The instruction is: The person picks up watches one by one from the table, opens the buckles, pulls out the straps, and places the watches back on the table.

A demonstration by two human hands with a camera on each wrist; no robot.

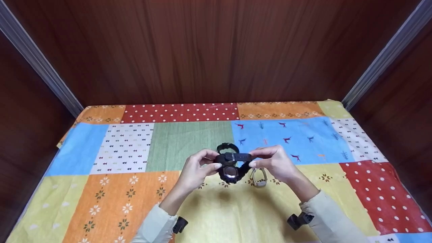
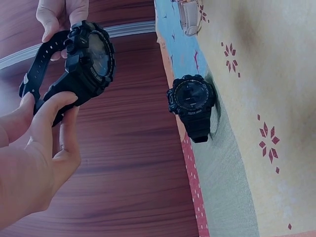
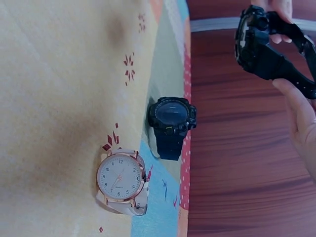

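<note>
Both hands hold up a chunky black wristwatch (image 2: 101, 57) above the cloth, its strap bent round into a loop and its dial facing back and down. My left hand (image 1: 197, 168) pinches the strap on one side, thumb and forefinger at the band. On the other side my right hand (image 1: 275, 163) pinches the strap between thumb and fingers. A second black wristwatch (image 3: 170, 116) stands on the cloth behind, partly covered by the held one in the head view. Below the right hand sits a wristwatch with a white dial (image 3: 120, 177), a rose-gold case and a pale strap.
A patchwork-print cloth (image 1: 128, 202) covers the table. Dark wood panels (image 1: 202, 50) rise at the back and both sides, with metal corner strips (image 1: 381, 57). Small black cameras (image 1: 180, 224) are strapped at both wrists.
</note>
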